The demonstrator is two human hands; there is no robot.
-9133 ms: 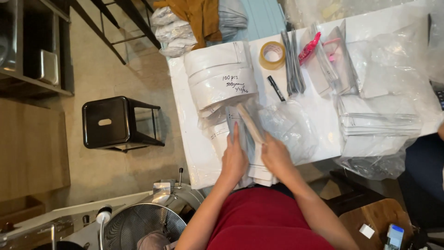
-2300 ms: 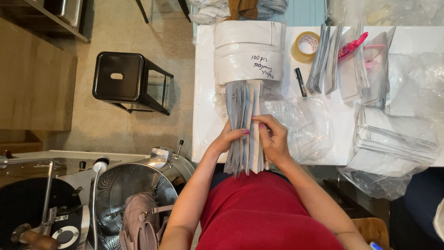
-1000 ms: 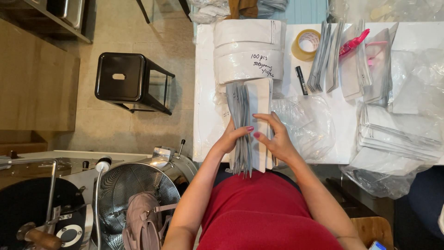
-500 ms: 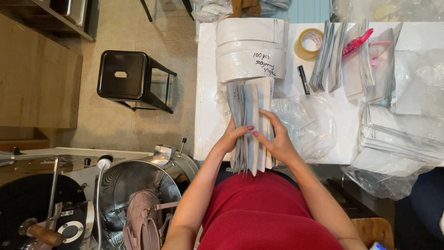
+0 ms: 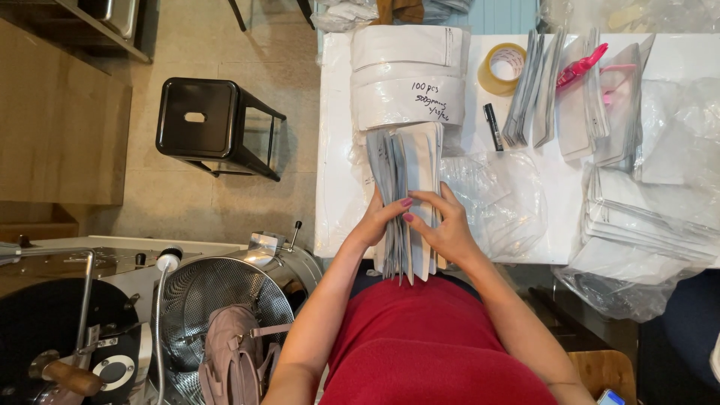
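At the near edge of the white table (image 5: pixel 337 150), the left hand (image 5: pixel 375 221) and right hand (image 5: pixel 442 225) curl their fingers around a stack of flat bags (image 5: pixel 409 195), which sticks out over the edge. The bags look slippery. If the grip loosens, some could fan out and fall to the floor or slide into the clear plastic wrap (image 5: pixel 495 195) beside them.

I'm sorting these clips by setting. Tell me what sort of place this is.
Probably a small packing workshop, perhaps at a coffee roastery. Both hands, left hand and right hand, hold a stack of flat pouches over a white table; a tape roll and perforated steel drum are nearby.
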